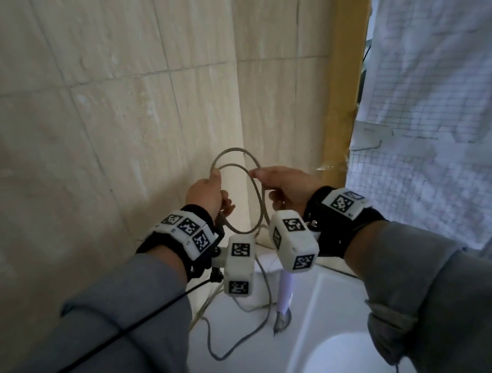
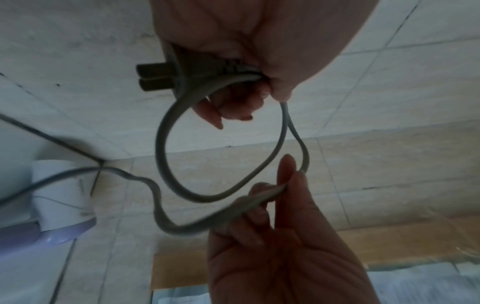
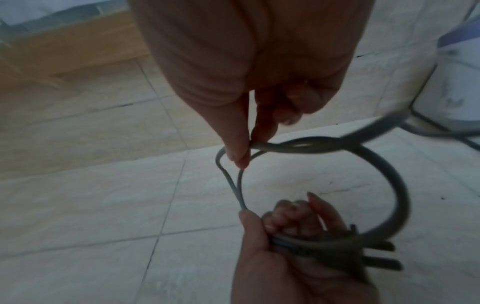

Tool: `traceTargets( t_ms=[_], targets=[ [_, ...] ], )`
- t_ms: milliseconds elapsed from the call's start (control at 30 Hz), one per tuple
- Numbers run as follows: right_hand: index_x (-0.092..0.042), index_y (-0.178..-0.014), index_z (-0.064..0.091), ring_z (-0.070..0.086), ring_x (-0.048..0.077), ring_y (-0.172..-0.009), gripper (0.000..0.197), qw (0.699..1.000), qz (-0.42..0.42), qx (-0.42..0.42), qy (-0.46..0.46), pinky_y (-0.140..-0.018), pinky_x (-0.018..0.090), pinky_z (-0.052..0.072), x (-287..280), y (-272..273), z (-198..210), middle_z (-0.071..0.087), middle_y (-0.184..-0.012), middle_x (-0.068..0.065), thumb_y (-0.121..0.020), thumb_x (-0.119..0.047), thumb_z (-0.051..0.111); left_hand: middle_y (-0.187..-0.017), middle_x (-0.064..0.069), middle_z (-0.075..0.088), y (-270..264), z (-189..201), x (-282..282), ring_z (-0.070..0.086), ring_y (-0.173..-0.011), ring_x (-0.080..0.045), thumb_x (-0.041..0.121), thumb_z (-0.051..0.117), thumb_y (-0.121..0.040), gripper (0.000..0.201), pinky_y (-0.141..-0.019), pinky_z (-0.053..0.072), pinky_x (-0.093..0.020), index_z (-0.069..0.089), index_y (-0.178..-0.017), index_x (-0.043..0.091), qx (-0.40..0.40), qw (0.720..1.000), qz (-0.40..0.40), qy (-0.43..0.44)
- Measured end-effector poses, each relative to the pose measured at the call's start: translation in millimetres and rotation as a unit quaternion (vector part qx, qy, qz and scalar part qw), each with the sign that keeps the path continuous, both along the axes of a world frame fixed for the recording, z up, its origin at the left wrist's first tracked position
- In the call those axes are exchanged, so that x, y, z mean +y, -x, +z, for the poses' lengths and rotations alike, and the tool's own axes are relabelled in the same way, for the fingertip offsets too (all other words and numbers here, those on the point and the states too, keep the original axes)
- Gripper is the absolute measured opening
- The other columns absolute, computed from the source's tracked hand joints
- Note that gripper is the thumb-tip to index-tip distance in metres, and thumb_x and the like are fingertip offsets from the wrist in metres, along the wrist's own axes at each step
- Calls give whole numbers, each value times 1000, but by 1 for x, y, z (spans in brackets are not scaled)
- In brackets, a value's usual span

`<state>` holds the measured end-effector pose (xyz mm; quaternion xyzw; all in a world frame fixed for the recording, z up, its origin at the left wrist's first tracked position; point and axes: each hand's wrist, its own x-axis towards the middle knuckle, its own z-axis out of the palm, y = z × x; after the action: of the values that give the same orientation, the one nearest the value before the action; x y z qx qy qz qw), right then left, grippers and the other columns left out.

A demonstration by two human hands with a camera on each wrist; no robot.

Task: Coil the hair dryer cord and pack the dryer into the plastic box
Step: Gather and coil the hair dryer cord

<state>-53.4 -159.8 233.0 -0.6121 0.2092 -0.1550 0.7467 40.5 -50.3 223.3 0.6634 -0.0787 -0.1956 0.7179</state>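
Wall: pale tiled wall (image 1: 103,127) fills the background, with a wooden frame (image 1: 346,77) and a plastic sheet (image 1: 444,79) off to the right.
Sink: white sink (image 1: 331,332) low in the head view, below both hands.
Dryer: the white-and-lilac hair dryer (image 2: 59,197) sits low beside the sink, well below the hands — mostly hidden behind the wrist cameras in the head view.
Cord: the grey cord (image 1: 257,197) is raised in front of the wall as about two loops held between the hands; the loose rest trails down to the dryer.
Left hand: the left hand (image 1: 206,196) has its fingers curled round the gathered loops and the plug (image 2: 161,76), prongs sticking out.
Right hand: the right hand (image 1: 289,186) pinches the far side of the loop between thumb and forefinger.
Key relation: the uncoiled slack hangs downward from the right hand's side, so that hand looks the one to draw up the next turn and lay it into the left — a judgement.
Hidden: the plastic box is in none of the views; how much cord is left is hard to tell.
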Motion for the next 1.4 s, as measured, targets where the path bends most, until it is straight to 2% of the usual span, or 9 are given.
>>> traceTargets(
  t_ms=[167, 367, 467, 600, 733, 833, 1133, 1200, 1400],
  targets=[
    [-7, -78, 58, 50, 6, -36, 10, 1000, 1, 5, -10, -35, 13, 38, 0, 1, 0, 52, -62, 6, -87, -4, 60, -63, -2, 52, 6, -1, -1, 53, -54, -15, 37, 46, -94, 27, -63, 51, -26, 50, -80, 15, -13, 997, -15, 77],
    [-13, -78, 55, 57, 12, -56, 11, 992, -5, 37, 117, -58, 25, 41, 4, -3, -4, 61, -67, 2, -88, -11, 58, -44, 8, 43, 10, 0, -3, 40, -36, -7, 41, 42, -95, 30, -47, 41, -20, 43, -73, 21, 36, 986, -27, 162],
    [-13, -76, 53, 55, 15, -55, 15, 992, -17, 37, 120, -55, 25, 40, 2, -1, -9, 57, -63, 5, -90, -9, 53, -36, 10, 32, 5, 5, 0, 30, -30, -6, 40, 37, -97, 27, -46, 35, -21, 46, -73, 32, 84, 971, -9, 225],
    [-13, -82, 55, 51, 15, -51, 9, 987, 11, 64, 149, -52, 24, 44, -8, 5, -25, 53, -62, 5, -89, -6, 56, -28, 8, 30, -15, 15, 12, 29, -23, -7, 42, 28, -99, 48, -51, 31, -23, 29, -58, 19, 138, 942, 8, 306],
    [-13, -80, 61, 60, 8, -49, 7, 945, 90, 120, 291, -74, 29, 53, -17, 6, -47, 63, -54, -3, -85, -9, 61, -30, 6, 32, -33, 23, 20, 30, -23, -10, 27, 22, -100, 40, -50, 30, -24, 28, -61, 17, 159, 928, 10, 338],
    [-13, -80, 61, 60, 1, -50, 9, 922, 129, 149, 334, -68, 19, 47, -20, 9, -59, 63, -59, -2, -88, -11, 58, -30, 6, 32, -38, 28, 27, 31, -24, -10, 20, 22, -98, 37, -47, 31, -22, 28, -61, 17, 150, 926, -13, 347],
    [-19, -74, 62, 55, 13, -62, 31, 879, 164, 245, 374, -70, 21, 44, -48, 36, -84, 59, -62, -5, -96, -33, 44, -33, 5, 31, -38, 53, 46, 28, -28, -7, 33, 31, -99, 41, -47, 31, -19, 37, -61, 19, 99, 935, -38, 339],
    [-17, -81, 64, 50, 15, -62, 31, 891, 118, 219, 381, -68, 27, 46, -51, 34, -81, 53, -68, -2, -96, -33, 42, -32, 6, 33, -32, 51, 37, 29, -27, -6, 33, 30, -99, 41, -48, 32, -19, 39, -62, 20, 75, 950, -23, 304],
    [-22, -117, 55, 56, 17, -92, 38, 834, 72, 160, 523, -84, 31, 43, -33, 22, -46, 62, -100, -1, -95, -46, 36, -35, 9, 43, -12, 36, 8, 35, -36, -7, 21, 31, -98, 32, -47, 28, -21, 40, -67, 18, -32, 986, -7, 161]
  ],
)
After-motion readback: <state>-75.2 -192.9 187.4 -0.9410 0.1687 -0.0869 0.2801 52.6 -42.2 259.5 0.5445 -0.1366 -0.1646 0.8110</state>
